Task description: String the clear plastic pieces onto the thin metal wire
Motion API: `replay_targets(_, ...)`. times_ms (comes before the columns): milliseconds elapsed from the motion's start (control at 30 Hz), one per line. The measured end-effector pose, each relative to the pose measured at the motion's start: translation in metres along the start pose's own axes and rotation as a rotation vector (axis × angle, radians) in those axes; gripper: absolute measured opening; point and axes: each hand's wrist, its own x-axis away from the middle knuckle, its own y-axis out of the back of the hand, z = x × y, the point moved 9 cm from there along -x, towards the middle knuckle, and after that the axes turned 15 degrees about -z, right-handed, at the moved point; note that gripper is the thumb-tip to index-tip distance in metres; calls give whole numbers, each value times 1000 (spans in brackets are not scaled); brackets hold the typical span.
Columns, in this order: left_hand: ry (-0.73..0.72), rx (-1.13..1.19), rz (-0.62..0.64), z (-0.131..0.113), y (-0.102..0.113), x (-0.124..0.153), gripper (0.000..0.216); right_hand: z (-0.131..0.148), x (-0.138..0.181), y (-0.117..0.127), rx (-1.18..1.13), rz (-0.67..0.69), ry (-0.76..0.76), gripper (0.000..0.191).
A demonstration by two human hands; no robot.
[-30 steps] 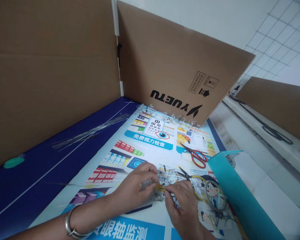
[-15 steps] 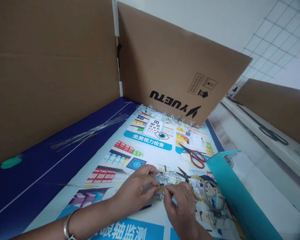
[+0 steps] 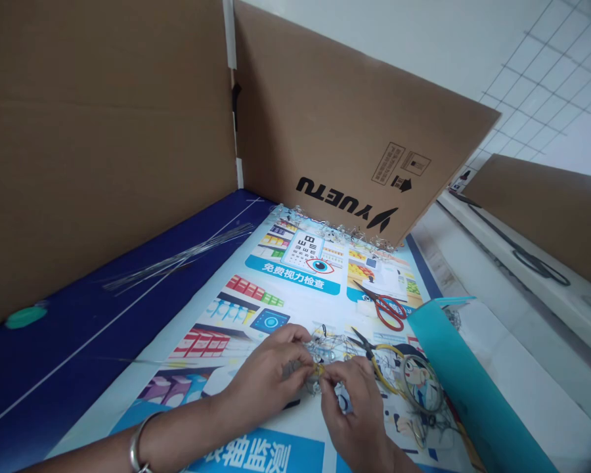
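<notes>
Cardboard panels (image 3: 345,112) back a printed mat (image 3: 295,312). Wire tangle (image 3: 328,349) lies just left of the yellow-handled pliers (image 3: 370,350); left hand (image 3: 274,368) and right hand (image 3: 355,399) both pinch it, fingers narrow, exact strand too small to tell. Red scissors (image 3: 381,303) lie beyond the pliers.

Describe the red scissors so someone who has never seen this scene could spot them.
Find the cardboard printed YUETU, then the poster before it. On the poster's right side, near the teal panel, lie the scissors. Red handles distinguish them from the yellow-handled tool by the right hand.
</notes>
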Motion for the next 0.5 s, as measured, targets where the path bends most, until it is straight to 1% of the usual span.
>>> replay_targets(200, 0, 8, 12, 1, 0, 2, 14, -5, 3, 0, -52, 67, -28, 20)
replay_targets(367, -15, 5, 37, 0, 0, 2, 15, -10, 2, 5, -77, 83, -77, 24)
replay_targets(500, -34, 7, 51, -3, 0, 1, 15, -8, 0, 7, -63, 78, -57, 24)
